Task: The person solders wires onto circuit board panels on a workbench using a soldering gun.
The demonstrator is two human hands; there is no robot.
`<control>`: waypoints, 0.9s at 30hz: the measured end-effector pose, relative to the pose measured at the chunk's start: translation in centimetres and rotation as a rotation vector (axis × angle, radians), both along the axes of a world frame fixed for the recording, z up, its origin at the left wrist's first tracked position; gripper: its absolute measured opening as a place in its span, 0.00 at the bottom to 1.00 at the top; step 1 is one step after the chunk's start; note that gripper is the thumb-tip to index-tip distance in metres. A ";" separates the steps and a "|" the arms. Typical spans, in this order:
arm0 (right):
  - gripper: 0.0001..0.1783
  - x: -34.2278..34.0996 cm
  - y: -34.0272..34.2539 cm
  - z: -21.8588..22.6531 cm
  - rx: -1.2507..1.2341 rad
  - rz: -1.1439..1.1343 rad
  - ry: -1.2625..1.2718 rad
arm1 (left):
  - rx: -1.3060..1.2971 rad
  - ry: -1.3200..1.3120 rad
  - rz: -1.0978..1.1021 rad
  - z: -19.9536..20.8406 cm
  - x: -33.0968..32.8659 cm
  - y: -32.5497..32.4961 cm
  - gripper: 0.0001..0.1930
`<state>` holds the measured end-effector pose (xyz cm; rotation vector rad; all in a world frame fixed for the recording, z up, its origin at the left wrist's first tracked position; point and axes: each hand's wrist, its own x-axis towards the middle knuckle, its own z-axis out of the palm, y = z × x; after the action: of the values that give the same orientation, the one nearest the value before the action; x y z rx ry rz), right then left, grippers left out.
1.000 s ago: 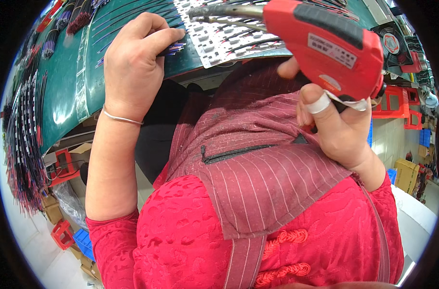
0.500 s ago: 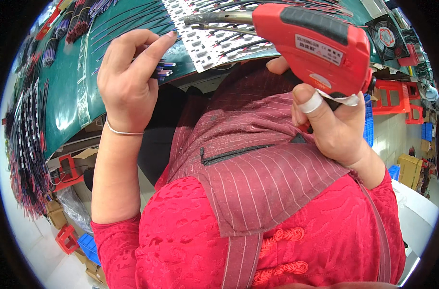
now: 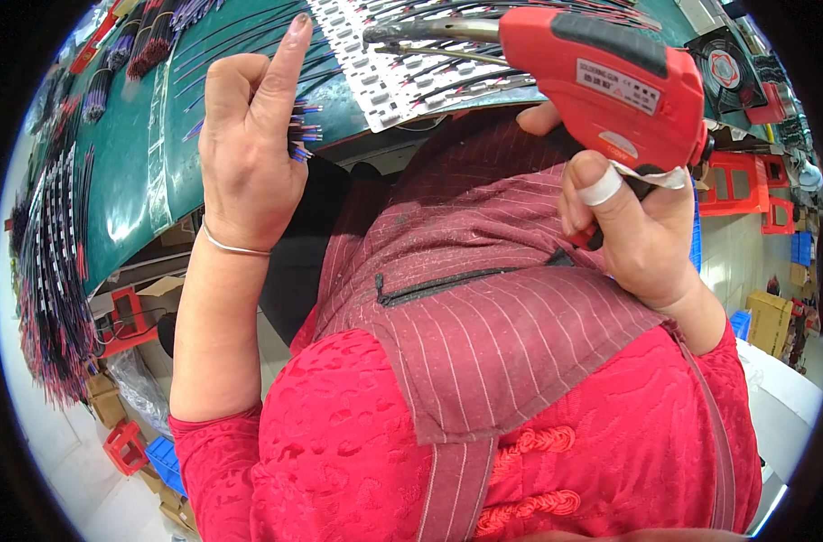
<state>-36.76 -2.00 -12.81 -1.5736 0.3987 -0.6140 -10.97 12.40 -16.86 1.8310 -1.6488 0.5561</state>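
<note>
My right hand (image 3: 632, 217), tape round its thumb, is wrapped about the handle of a red and black soldering gun (image 3: 610, 86). The gun's metal tip (image 3: 420, 34) points left, above a panel of white circuit boards (image 3: 384, 104). Over the green table's near edge is my left hand (image 3: 249, 154), index finger stretched toward the panel and the other fingers curled. Thin wires (image 3: 305, 126) with blue and purplish ends stick out beside its palm, so it closes round a small bundle; the fingers' undersides are hidden. Several dark wires (image 3: 420, 90) lie across the boards.
Wire bundles (image 3: 149, 45) lie at the table's far left, and a thick bunch of wires (image 3: 50, 271) hangs over its left side. A black fan (image 3: 725, 68) stands at the far right. Red stools (image 3: 732, 181) and blue crates (image 3: 166, 465) are on the floor.
My left index finger has straightened away from the thumb, and its tip has moved up and slightly left. The soldering gun has shifted a little to the right in my right hand.
</note>
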 end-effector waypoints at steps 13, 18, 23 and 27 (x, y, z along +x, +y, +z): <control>0.18 -0.5 0.4 0.6 -0.063 0.027 0.106 | -0.063 0.157 -0.158 -0.4 0.8 -0.5 0.27; 0.15 -0.5 0.2 -0.1 -0.037 0.019 0.023 | -0.044 0.108 -0.194 0.1 0.8 -0.1 0.27; 0.17 -0.7 0.2 -0.2 0.029 0.003 -0.010 | 0.029 -0.013 0.003 0.1 -0.1 0.0 0.33; 0.18 -0.8 0.1 -0.2 -0.021 0.029 0.017 | 0.005 -0.028 -0.064 -0.2 -0.1 -0.3 0.35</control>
<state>-37.53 -1.93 -13.04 -1.6031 0.3827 -0.5851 -11.04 12.14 -17.08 1.7749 -1.7216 0.5530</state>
